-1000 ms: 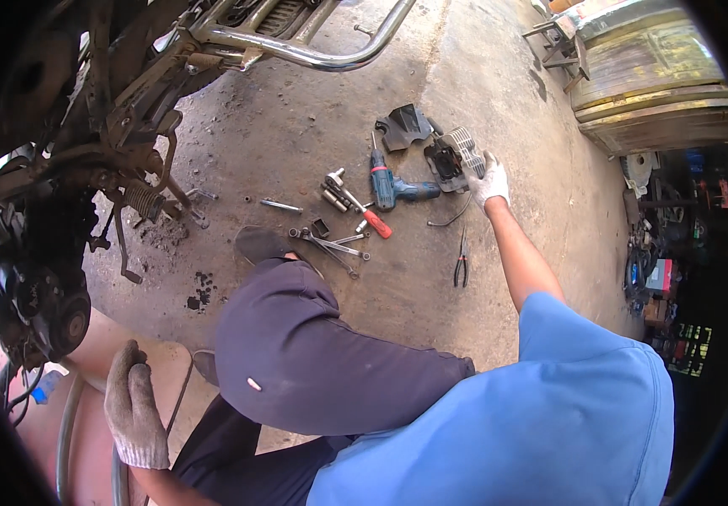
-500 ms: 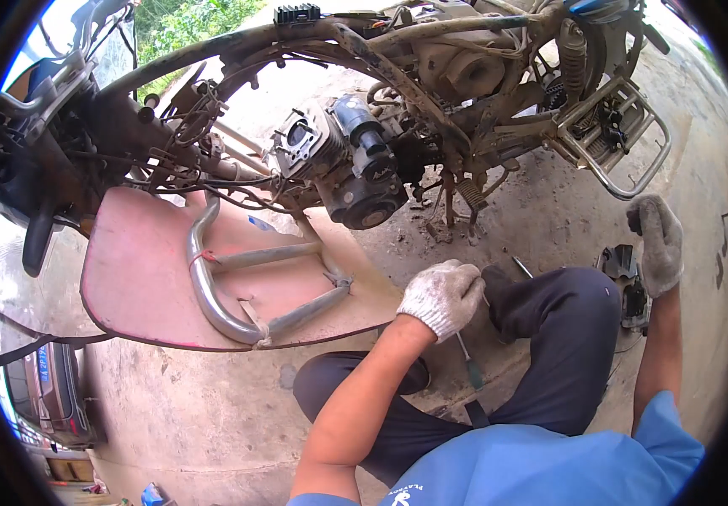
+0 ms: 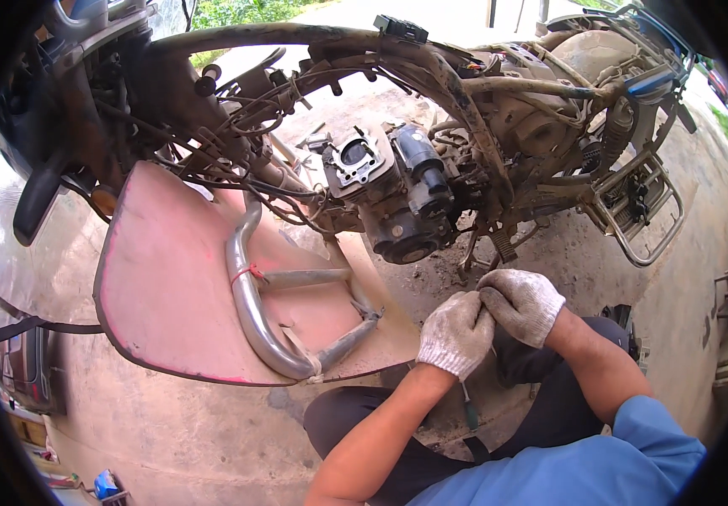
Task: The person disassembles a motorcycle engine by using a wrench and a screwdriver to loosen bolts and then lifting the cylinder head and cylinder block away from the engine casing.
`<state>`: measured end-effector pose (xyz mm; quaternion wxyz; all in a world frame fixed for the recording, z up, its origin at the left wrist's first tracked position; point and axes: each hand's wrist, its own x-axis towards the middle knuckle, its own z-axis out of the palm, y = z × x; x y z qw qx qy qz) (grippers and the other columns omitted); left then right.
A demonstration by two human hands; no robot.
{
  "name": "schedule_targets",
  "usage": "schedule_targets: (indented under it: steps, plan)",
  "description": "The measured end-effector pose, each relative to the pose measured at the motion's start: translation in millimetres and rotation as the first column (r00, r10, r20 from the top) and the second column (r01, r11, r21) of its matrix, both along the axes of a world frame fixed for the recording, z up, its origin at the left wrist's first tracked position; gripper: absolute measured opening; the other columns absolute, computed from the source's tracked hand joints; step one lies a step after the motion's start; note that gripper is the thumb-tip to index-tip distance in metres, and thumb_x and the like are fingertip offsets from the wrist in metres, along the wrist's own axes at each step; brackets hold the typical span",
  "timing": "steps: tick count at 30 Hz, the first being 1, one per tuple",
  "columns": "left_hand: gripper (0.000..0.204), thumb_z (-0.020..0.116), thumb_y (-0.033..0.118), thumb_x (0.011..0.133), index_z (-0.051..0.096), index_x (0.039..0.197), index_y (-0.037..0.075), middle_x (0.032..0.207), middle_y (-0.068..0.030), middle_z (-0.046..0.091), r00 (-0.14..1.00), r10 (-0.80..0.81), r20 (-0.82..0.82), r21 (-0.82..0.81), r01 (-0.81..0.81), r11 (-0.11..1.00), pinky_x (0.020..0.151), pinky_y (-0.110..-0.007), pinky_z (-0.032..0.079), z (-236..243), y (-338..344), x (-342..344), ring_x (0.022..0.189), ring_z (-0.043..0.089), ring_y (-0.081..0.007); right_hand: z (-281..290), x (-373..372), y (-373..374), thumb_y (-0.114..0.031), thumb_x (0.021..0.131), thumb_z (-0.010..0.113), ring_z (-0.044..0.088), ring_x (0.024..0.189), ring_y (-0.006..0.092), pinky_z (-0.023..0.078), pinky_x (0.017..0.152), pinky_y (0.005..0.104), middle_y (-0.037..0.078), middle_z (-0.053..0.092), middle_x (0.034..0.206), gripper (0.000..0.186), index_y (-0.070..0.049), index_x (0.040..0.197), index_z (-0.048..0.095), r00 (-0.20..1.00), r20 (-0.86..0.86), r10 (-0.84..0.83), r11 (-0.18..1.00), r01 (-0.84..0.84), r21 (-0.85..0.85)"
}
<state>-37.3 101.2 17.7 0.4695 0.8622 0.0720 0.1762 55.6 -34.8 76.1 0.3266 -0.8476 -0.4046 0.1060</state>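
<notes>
Both my hands wear off-white knit gloves and meet in front of my knees, their fingertips touching. My left hand [image 3: 456,336] is closed, thumb and fingers pressed together. My right hand [image 3: 522,305] curls closed against it. Whatever they hold, if anything, is hidden by the gloves. Beyond them stands a stripped motorcycle [image 3: 541,126] with a bare, dirty frame. Its engine [image 3: 410,240] shows an open cylinder [image 3: 359,156] with a pale metal top face. Below my left hand, a screwdriver [image 3: 471,413] with a green handle lies on the floor between my legs.
A pinkish leg-shield panel [image 3: 170,278] with a curved chrome crash bar [image 3: 250,295] tied on projects at the left. A metal rear rack [image 3: 646,211] sticks out at the right. Dark parts [image 3: 621,316] lie beside my right knee. A car [image 3: 22,371] stands at far left.
My right hand has swung in from the far right to meet my left hand, which shifted slightly down. The view has turned, so the motorcycle sits further right and lower.
</notes>
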Motion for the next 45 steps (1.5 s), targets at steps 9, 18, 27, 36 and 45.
schedule_targets:
  steps: [9, 18, 27, 36, 45]
  plan:
    - [0.019, 0.062, 0.022, 0.091, 0.066, 0.095, 0.003, 0.095, -0.0222, 0.068, 0.997, 0.053, -0.052, 0.012, -0.052, 0.999, 0.082, -0.054, 0.053, 4.2, 12.9, 14.0, 0.094, 0.066, -0.044, 10.1, 25.7, 35.7, -0.021, 0.093, 0.069, 0.071, 0.091, 0.0362, 0.057, 0.081, 0.0427, 0.017, 0.072, 0.097, 0.019, -0.004, 0.103, 0.072, 0.997, -0.019, -0.08, 0.994, 0.082, 0.068]
    - [0.024, 0.061, 0.028, 0.093, 0.071, 0.101, 0.008, 0.102, -0.0217, 0.071, 0.977, -0.052, -0.207, 0.042, 0.062, 0.997, 0.089, -0.053, 0.053, 0.9, 6.6, 25.8, 0.1, 0.067, -0.0422, 64.2, 139.4, 213.7, -0.041, 0.096, 0.067, 0.068, 0.111, 0.0378, 0.053, 0.097, 0.0469, 0.018, 0.073, 0.115, 0.042, -0.013, 0.127, 0.07, 0.918, 0.392, 0.067, 0.949, 0.063, -0.309]
    - [0.025, 0.06, 0.028, 0.094, 0.069, 0.099, 0.006, 0.098, -0.023, 0.07, 0.979, -0.033, -0.203, 0.034, 0.041, 0.999, 0.087, -0.054, 0.054, 6.9, 18.6, 27.4, 0.097, 0.067, -0.0434, 53.5, 162.2, 276.0, -0.014, 0.084, 0.069, 0.072, 0.109, 0.0346, 0.056, 0.095, 0.043, 0.02, 0.075, 0.113, 0.032, -0.004, 0.113, 0.075, 0.871, 0.405, 0.278, 0.817, 0.007, -0.577]
    - [0.027, 0.06, 0.029, 0.094, 0.07, 0.101, 0.006, 0.101, -0.0233, 0.071, 0.982, -0.054, -0.181, 0.037, 0.061, 0.997, 0.088, -0.054, 0.054, 8.4, 20.4, 28.2, 0.099, 0.068, -0.0434, 33.1, 182.8, 264.9, -0.004, 0.085, 0.065, 0.068, 0.111, 0.0389, 0.054, 0.095, 0.0448, 0.023, 0.072, 0.112, 0.029, -0.002, 0.113, 0.071, 0.798, 0.496, 0.343, 0.863, -0.059, -0.502]
    - [0.026, 0.061, 0.029, 0.093, 0.071, 0.102, 0.007, 0.099, -0.0228, 0.071, 0.971, -0.101, -0.217, 0.052, 0.115, 0.992, 0.089, -0.053, 0.054, 14.9, 21.7, 29.5, 0.099, 0.068, -0.043, 84.5, 181.8, 263.4, -0.017, 0.097, 0.059, 0.068, 0.103, 0.0397, 0.053, 0.089, 0.0479, 0.019, 0.072, 0.106, 0.021, -0.007, 0.115, 0.064, 0.795, 0.525, 0.304, 0.937, -0.15, -0.315]
